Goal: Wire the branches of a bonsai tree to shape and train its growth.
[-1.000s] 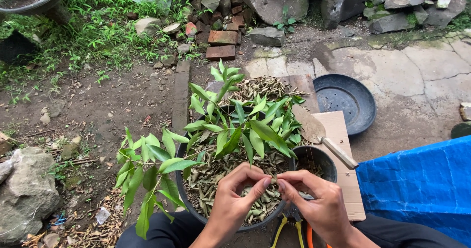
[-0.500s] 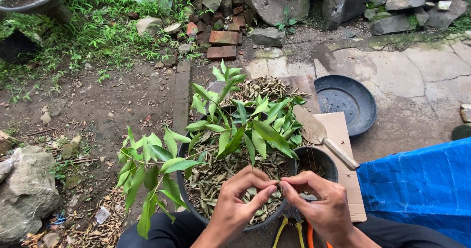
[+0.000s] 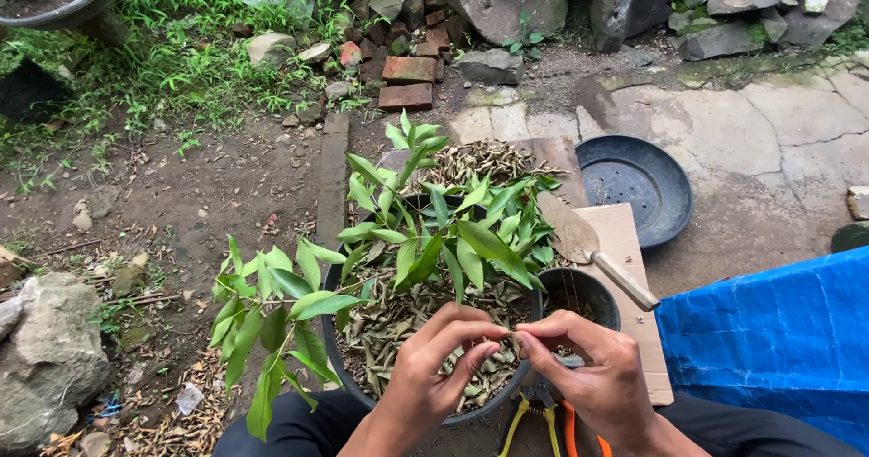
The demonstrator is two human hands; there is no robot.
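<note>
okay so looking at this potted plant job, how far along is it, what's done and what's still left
Done: the green-leaved plant already stands in the black pot, with dry leaves covering the surface. In hand: the left hand and right hand meet fingertip to fingertip over the pot's near rim, pinching something too thin to identify. Left, likely: the trowel lies across a small pot, and the black saucer sits unused.

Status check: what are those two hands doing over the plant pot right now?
Left hand and right hand pinched together, fingertips meeting. Over the black round plastic pot of dry leaves. Green leafy branches crowd close above.
</note>
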